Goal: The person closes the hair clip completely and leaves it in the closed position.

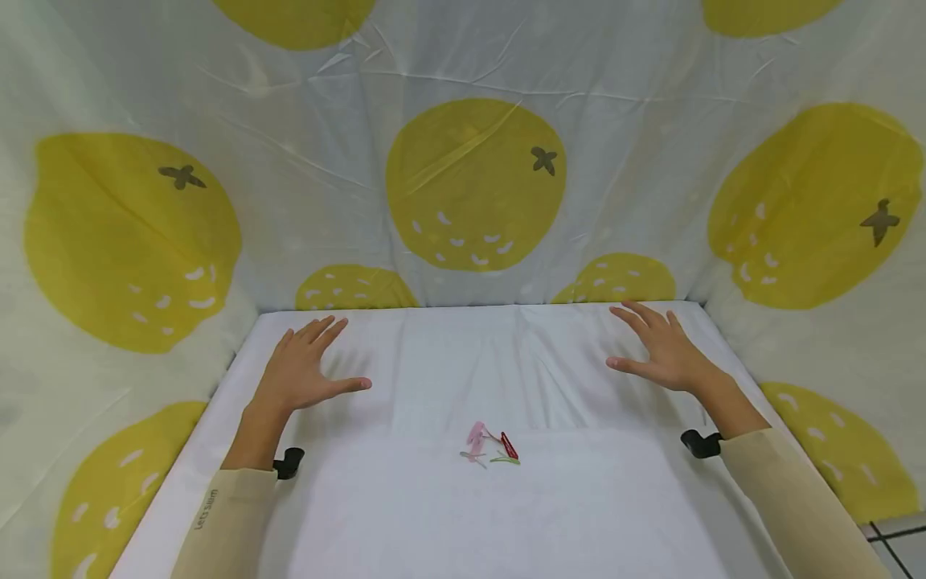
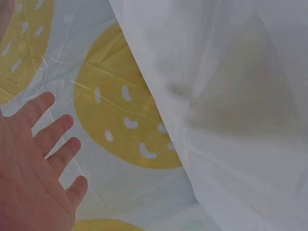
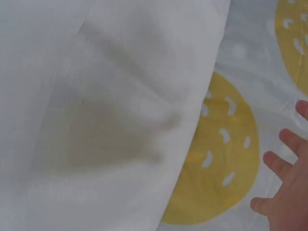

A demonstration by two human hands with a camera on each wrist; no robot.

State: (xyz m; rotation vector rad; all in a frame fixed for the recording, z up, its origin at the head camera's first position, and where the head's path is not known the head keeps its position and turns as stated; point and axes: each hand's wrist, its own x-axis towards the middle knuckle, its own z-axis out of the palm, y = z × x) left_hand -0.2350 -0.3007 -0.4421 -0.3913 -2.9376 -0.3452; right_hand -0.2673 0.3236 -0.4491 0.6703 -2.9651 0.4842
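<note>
Left hand (image 1: 302, 375) of mine hangs over the white surface (image 1: 463, 519), fingers spread, its thumb stretched toward my right hand (image 1: 664, 354), which is spread likewise, thumb pointing back at the left. Between the two, nearer my body than either and well apart from both, lies a red snap clip (image 1: 510, 446). Its long axis slants, far end toward my left hand's side, near end toward my right's. Just beside it, on the left hand's side, a pink clip (image 1: 475, 438) runs nearly straight away from me. A thin green strip (image 1: 506, 461) lies crosswise at the red clip's near end; beyond both hands rises lemon-printed fabric (image 1: 622, 177).
</note>
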